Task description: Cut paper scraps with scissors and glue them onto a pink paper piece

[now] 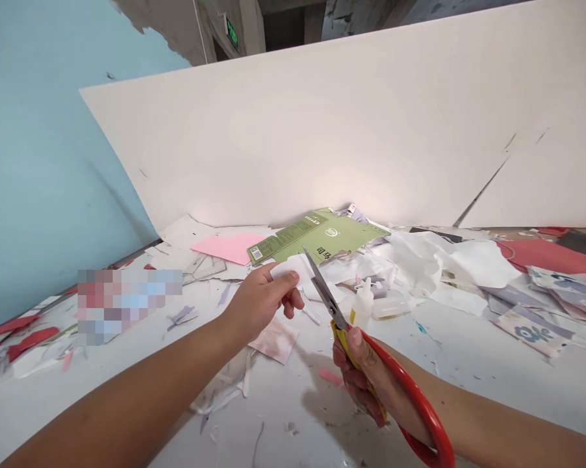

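My left hand (268,294) pinches a small piece of white paper (300,268) between thumb and fingers, above the littered table. In my right hand (366,374) is a pair of scissors (339,318) with red and yellow handles. The blades point up and left, their tips close to the right edge of the white paper; I cannot tell whether they touch it. Just behind the scissors stands a white squeeze bottle (364,303) with a pointed nozzle. Below my left hand a pale pink paper square (276,340) lies on the table.
A green printed cardboard sheet (317,235) and a pink sheet (225,247) lie at the back against a tall white panel (322,136). Crumpled white paper (449,260), red material (556,253) and patterned pieces (534,331) cover the right. Scraps and a blurred patch lie left.
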Action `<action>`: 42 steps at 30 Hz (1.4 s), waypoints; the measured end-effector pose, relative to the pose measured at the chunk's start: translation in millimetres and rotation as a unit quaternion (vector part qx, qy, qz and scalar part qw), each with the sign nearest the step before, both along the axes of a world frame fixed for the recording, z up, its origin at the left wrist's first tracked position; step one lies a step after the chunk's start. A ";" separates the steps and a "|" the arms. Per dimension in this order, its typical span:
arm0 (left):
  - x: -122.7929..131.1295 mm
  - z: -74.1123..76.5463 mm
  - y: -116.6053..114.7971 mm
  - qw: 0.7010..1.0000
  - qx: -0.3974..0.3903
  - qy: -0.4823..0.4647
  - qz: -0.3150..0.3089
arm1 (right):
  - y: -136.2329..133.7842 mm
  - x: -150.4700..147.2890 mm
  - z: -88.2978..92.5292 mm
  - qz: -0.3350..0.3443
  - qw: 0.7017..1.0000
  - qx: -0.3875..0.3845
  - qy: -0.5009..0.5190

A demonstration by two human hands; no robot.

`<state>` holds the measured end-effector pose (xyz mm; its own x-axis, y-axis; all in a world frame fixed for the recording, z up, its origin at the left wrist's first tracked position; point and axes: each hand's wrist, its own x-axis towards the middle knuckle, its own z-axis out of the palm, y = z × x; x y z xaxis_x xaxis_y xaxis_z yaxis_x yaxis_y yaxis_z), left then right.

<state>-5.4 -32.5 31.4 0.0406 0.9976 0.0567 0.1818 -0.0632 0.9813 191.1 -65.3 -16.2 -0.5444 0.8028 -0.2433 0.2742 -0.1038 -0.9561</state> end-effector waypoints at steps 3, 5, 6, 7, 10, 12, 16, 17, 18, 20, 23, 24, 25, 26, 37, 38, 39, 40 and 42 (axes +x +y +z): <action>-0.6 -0.1 -0.4 1.000 -0.001 0.002 -0.003 | 0.5 0.0 -1.4 0.015 0.999 0.026 0.014; -1.2 -0.3 -0.6 1.000 -0.001 0.002 -0.006 | 0.9 0.0 -1.7 0.015 0.999 0.028 0.007; -1.4 -0.4 -0.6 1.000 -0.001 0.002 -0.006 | 1.0 0.0 -1.6 0.016 0.999 0.028 0.003; -1.5 -0.4 -0.5 1.000 -0.001 0.002 -0.007 | 1.1 -0.1 -1.3 0.017 1.000 0.027 0.000; -0.9 -0.4 0.0 1.000 0.000 0.001 -0.005 | 1.0 -0.4 -0.2 0.017 1.000 0.025 -0.002; -0.4 -0.3 0.4 1.000 0.002 -0.002 -0.005 | 0.6 -0.5 0.5 0.013 1.000 0.023 -0.006; -0.2 -0.2 0.6 1.000 0.003 -0.012 -0.004 | -0.7 -1.4 3.0 0.012 1.000 0.020 -0.018; -0.3 -0.2 0.6 1.000 0.002 -0.014 -0.004 | -1.1 -1.7 3.9 0.011 1.000 0.020 -0.021; -0.5 -0.3 0.5 1.000 0.000 -0.015 -0.005 | -1.4 -2.1 4.8 0.010 0.999 0.022 -0.022; -0.8 -0.6 0.6 1.000 -0.003 -0.016 -0.007 | -1.7 -2.6 6.5 0.008 0.999 0.022 -0.024; -1.0 -1.5 1.0 1.000 -0.004 -0.021 -0.006 | -1.5 -3.4 8.5 0.009 0.999 0.018 -0.026; -1.0 -1.8 1.1 1.000 -0.004 -0.022 -0.006 | -1.4 -3.6 9.3 0.009 1.000 0.012 -0.026; -1.1 -2.0 1.1 1.000 -0.005 -0.022 -0.005 | -1.3 -3.9 10.3 0.007 1.000 0.001 -0.028; -1.2 -2.1 1.1 1.000 -0.005 -0.022 -0.005 | -1.2 -4.3 11.6 0.003 0.999 -0.014 -0.031; -2.2 0.4 0.7 0.999 -0.008 -0.038 0.005 | -1.4 -4.8 10.0 -0.017 0.999 -0.035 -0.028; -2.5 0.1 0.9 0.999 -0.009 -0.039 0.010 | -0.9 -4.6 9.0 -0.018 0.999 -0.032 -0.030; -2.7 -0.1 1.2 0.999 -0.011 -0.041 0.013 | -0.4 -4.4 8.3 -0.020 0.999 -0.031 -0.032; -2.9 -0.3 1.5 0.999 -0.012 -0.044 0.015 | 0.0 -4.1 7.7 -0.018 0.999 -0.030 -0.035; -2.9 -0.5 2.1 0.999 -0.013 -0.051 0.015 | 0.6 -3.3 6.7 -0.014 0.999 -0.028 -0.040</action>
<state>-8.2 -30.3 30.8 0.0068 0.9994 0.0333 0.0825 -0.0337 0.9960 187.8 -64.7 -9.4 -0.4988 0.8016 -0.3296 0.3455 -0.1649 -0.9238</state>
